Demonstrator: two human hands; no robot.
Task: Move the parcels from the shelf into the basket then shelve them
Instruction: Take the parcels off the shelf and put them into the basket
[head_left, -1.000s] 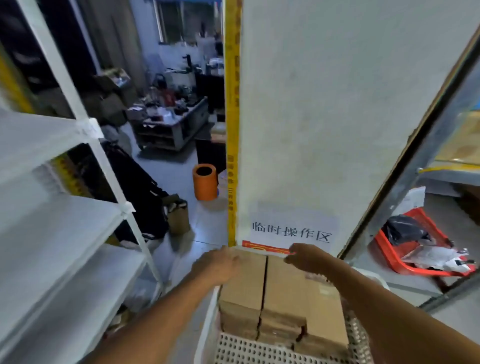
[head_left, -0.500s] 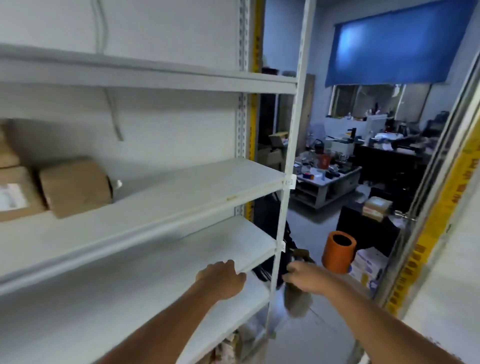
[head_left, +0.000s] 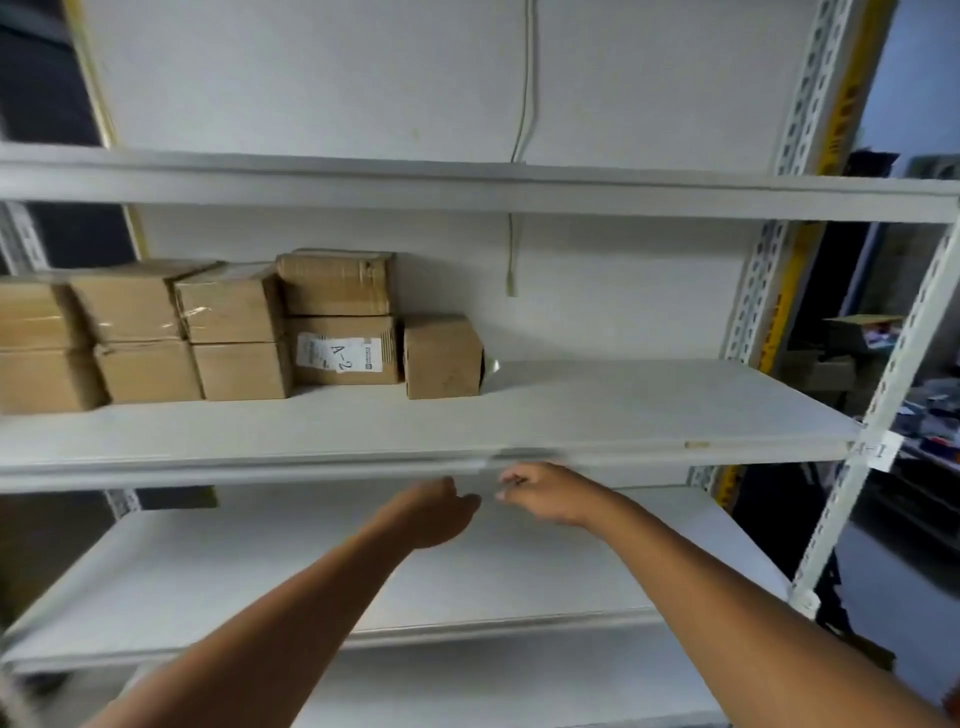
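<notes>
We want the lone cardboard parcel (head_left: 442, 356) at the right end of the row on the middle shelf (head_left: 623, 410), taken by both side faces. Our left hand (head_left: 434, 512) and right hand (head_left: 545, 493) hang loosely curled and hold nothing, just below that shelf's front edge, arms extended.
</notes>
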